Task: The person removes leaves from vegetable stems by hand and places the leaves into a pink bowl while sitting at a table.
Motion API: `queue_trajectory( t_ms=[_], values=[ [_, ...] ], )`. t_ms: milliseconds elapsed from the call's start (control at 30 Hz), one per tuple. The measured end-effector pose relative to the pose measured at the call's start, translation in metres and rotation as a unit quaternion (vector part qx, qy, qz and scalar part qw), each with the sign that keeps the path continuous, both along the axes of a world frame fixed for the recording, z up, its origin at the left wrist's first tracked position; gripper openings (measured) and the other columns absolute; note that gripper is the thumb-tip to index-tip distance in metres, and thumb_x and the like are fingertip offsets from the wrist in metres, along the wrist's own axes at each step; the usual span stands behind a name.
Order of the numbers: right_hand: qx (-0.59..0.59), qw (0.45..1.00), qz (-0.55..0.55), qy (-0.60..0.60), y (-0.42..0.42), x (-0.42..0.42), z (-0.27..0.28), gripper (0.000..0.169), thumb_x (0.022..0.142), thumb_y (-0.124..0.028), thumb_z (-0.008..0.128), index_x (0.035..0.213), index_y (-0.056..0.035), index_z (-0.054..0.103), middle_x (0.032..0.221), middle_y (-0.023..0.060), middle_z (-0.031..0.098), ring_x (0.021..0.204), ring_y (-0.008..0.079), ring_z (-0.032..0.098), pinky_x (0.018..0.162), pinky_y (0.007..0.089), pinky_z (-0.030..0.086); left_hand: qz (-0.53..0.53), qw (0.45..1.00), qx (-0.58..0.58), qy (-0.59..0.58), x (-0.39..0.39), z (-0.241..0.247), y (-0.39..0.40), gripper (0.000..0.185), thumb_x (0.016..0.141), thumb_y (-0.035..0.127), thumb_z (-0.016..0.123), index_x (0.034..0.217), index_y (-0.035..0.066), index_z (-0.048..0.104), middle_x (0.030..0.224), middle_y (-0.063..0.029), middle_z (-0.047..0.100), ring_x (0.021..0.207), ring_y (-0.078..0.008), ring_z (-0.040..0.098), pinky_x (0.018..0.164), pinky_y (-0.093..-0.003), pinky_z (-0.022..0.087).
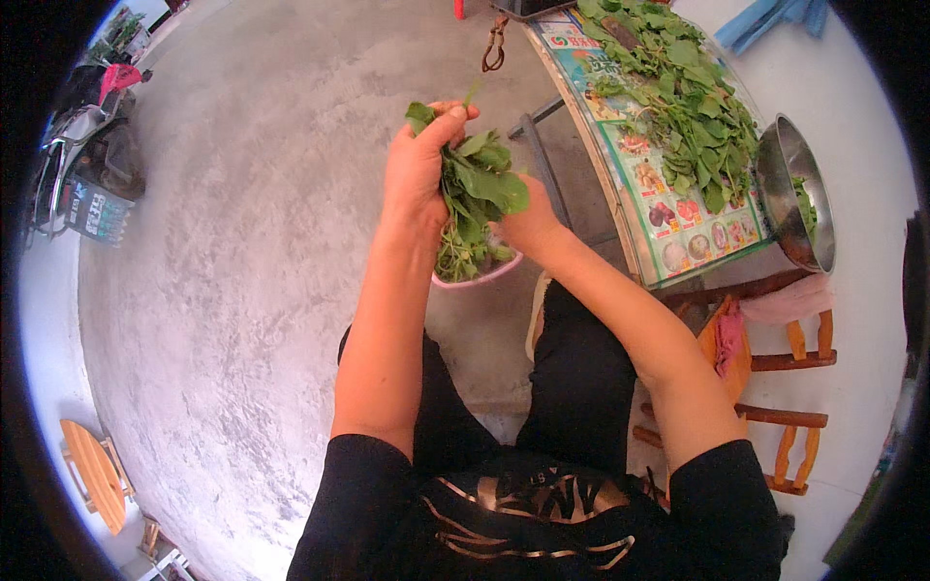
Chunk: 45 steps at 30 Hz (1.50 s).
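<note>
My left hand (425, 163) grips a bunch of leafy greens (476, 178), with a thin stem poking out past the thumb. On the other side of the bunch, my right hand (534, 221) is closed at the leaves near its lower end; its fingertips are partly hidden. Below both hands sits a pink-rimmed basin (483, 279) that holds more stems and leaves. Most of the basin is covered by the greens and my hands. To the right, a large heap of the same greens (697, 109) is spread over a table (676, 269) covered with printed sheets.
A steel bowl (781, 196) with some leaves inside stands tilted at the table's right edge. Wooden chairs (792, 417) are close by my right arm. A small round wooden table (98, 476) is at the far left, and a scooter (87, 152) at the upper left.
</note>
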State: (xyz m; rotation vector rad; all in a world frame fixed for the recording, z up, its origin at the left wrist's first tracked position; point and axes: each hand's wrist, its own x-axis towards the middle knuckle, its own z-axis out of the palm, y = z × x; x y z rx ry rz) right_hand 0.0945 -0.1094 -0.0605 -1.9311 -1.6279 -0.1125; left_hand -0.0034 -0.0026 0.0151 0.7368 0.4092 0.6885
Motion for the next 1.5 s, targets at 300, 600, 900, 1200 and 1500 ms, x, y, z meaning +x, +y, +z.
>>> queue_trajectory(
  t_ms=[300, 600, 900, 1200, 1500],
  values=[
    [0.111, 0.971, -0.179, 0.112, 0.014, 0.040, 0.080, 0.014, 0.077, -0.017, 0.058, 0.083, -0.0049, 0.057, 0.075, 0.0119, 0.062, 0.069, 0.0277, 0.061, 0.062, 0.0373, 0.047, 0.002, 0.996, 0.036, 0.086, -0.017, -0.010, 0.018, 0.025, 0.081, 0.019, 0.062, 0.095, -0.001, 0.059, 0.061, 0.0057, 0.037, 0.053, -0.0063, 0.039, 0.047, -0.0223, 0.037],
    [0.261, 0.891, -0.149, 0.341, 0.004, 0.043, 0.071, 0.014, 0.079, -0.011, 0.059, 0.084, 0.0012, 0.055, 0.078, 0.0058, 0.063, 0.067, 0.0100, 0.056, 0.062, 0.0237, 0.045, -0.082, 0.996, -0.033, 0.029, -0.014, -0.022, 0.031, 0.023, 0.080, 0.015, 0.061, 0.094, -0.003, 0.057, 0.061, 0.0035, 0.041, 0.051, -0.0081, 0.041, 0.046, -0.0239, 0.038],
    [0.282, 0.866, -0.079, 0.406, -0.001, 0.038, 0.091, 0.009, 0.081, -0.008, 0.058, 0.085, 0.0001, 0.054, 0.078, 0.0043, 0.062, 0.067, 0.0065, 0.053, 0.062, 0.0209, 0.044, -0.139, 0.986, -0.063, -0.070, -0.002, -0.026, 0.025, 0.022, 0.080, 0.018, 0.060, 0.092, 0.001, 0.055, 0.059, 0.0032, 0.040, 0.059, -0.0104, 0.041, 0.051, -0.0246, 0.036],
    [0.325, 0.863, -0.079, 0.379, -0.011, 0.043, 0.100, 0.009, 0.083, -0.006, 0.057, 0.088, -0.0003, 0.053, 0.083, 0.0044, 0.062, 0.070, 0.0062, 0.053, 0.064, 0.0203, 0.044, -0.083, 0.910, 0.253, 0.317, 0.002, -0.018, 0.012, 0.022, 0.076, 0.012, 0.059, 0.096, 0.003, 0.061, 0.067, -0.0002, 0.054, 0.055, -0.0087, 0.050, 0.049, -0.0248, 0.042],
    [0.337, 0.736, -0.046, 0.585, -0.019, 0.055, 0.099, 0.012, 0.085, -0.011, 0.054, 0.092, -0.0017, 0.054, 0.090, 0.0091, 0.063, 0.070, 0.0088, 0.053, 0.069, 0.0227, 0.045, 0.012, 0.870, 0.409, 0.276, 0.011, -0.010, -0.017, 0.020, 0.078, 0.011, 0.060, 0.098, 0.007, 0.063, 0.067, -0.0026, 0.058, 0.062, -0.0082, 0.053, 0.058, -0.0243, 0.044]
  ],
)
